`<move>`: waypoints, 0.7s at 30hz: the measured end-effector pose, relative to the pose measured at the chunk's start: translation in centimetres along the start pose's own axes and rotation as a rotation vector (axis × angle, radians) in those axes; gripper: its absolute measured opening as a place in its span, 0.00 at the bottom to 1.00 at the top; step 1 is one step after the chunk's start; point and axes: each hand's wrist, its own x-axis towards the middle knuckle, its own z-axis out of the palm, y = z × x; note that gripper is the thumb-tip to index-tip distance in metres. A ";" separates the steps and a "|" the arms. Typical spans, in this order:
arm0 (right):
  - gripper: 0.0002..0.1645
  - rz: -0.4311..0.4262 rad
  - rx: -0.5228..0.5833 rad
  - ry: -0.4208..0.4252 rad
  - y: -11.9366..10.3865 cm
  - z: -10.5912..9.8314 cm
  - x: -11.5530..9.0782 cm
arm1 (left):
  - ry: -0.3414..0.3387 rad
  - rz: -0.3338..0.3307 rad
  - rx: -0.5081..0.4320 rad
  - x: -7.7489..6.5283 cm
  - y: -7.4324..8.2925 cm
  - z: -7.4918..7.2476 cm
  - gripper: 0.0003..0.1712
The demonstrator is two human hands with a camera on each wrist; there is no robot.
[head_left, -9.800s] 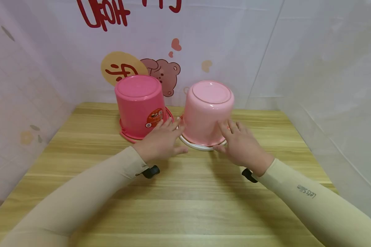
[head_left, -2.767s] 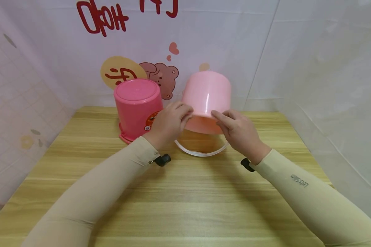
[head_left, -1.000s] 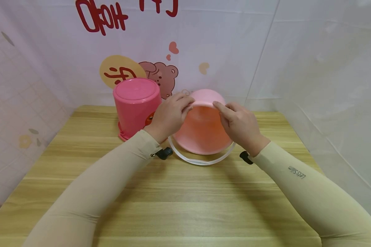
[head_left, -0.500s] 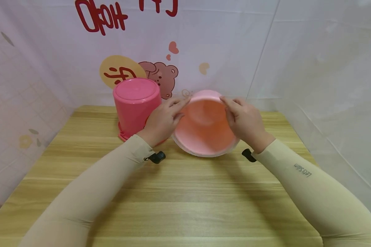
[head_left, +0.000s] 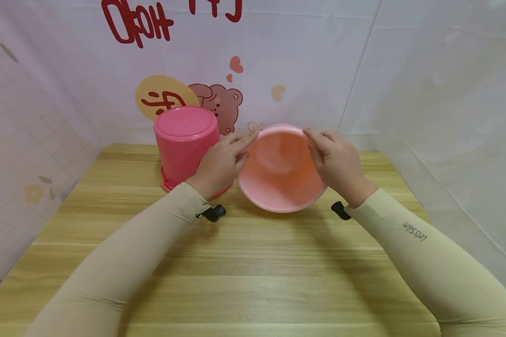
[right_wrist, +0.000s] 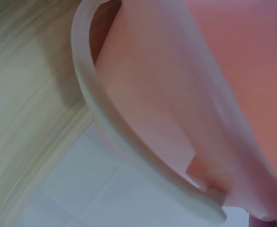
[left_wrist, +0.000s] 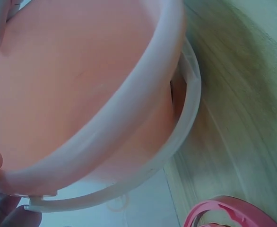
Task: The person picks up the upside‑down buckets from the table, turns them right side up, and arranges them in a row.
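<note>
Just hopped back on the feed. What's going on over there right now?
A person is holding a light pink bucket by its rim, left hand on one side and right hand on the other. It is tilted, open mouth facing the person, with its white handle round the outside. Beside it, a darker pink bucket stands upside down on the wooden table.

Smooth plastic pails (head_left: 284,192) (head_left: 185,135) on wood-grained tabletop (head_left: 261,281).

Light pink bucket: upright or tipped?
Tipped: in the head view, the light pink bucket faces the camera mouth-first, left hand and right hand on its rim.
</note>
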 end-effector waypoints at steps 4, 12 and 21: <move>0.22 -0.002 0.013 0.000 0.3 0.0 -0.3 | 0.006 -0.004 -0.015 0.2 0.1 -0.1 0.34; 0.26 0.041 0.019 -0.022 1.2 -0.3 -1.1 | 0.015 -0.053 -0.093 0.5 -0.2 -0.6 0.35; 0.29 0.081 0.012 -0.054 1.5 -0.8 -1.6 | 0.007 -0.101 -0.154 1.0 -0.5 -1.3 0.34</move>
